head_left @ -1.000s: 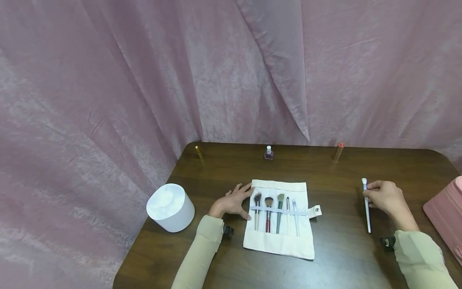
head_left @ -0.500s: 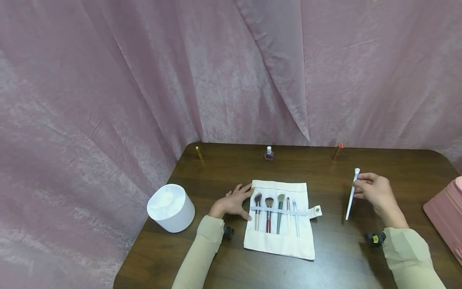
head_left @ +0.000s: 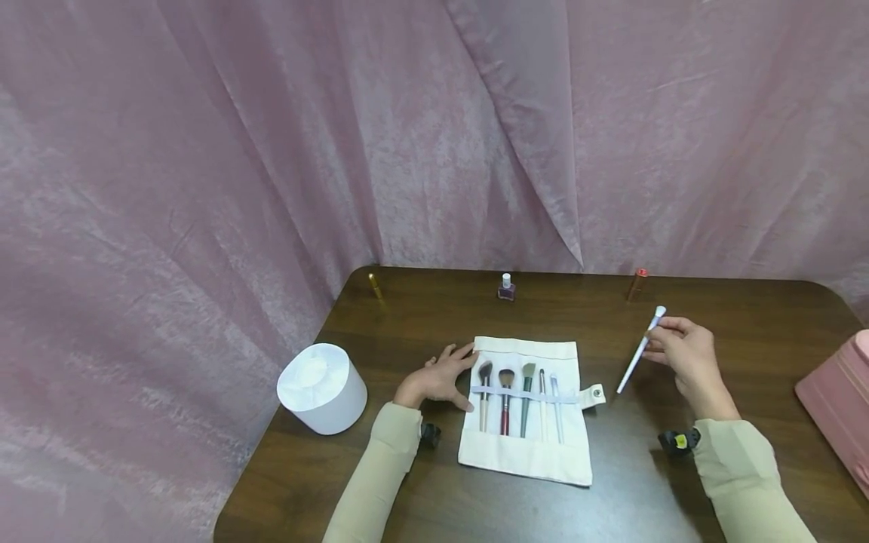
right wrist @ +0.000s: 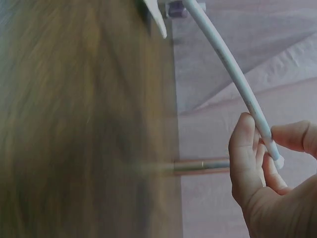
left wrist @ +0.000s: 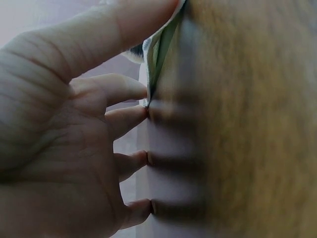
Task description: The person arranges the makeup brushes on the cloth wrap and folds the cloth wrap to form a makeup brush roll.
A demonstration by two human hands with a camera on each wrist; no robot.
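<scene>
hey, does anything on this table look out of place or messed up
Only one thing stands out: a white brush is outside the roll, pinched in the right hand above the table. Five brushes sit straight under its band. The left hand touches its edge. Nothing spilled or damaged.

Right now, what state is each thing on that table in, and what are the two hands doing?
Brush roll: unrolled flat, five brushes under its band.
White brush: lifted off the table, tilted.
Right hand: pinches the white brush near its head.
Left hand: fingers spread, resting at the roll's left edge.
Nail polish bottle: upright, capped.
White round box: lid on.
Pink case: at the table's right edge, partly out of view.
</scene>
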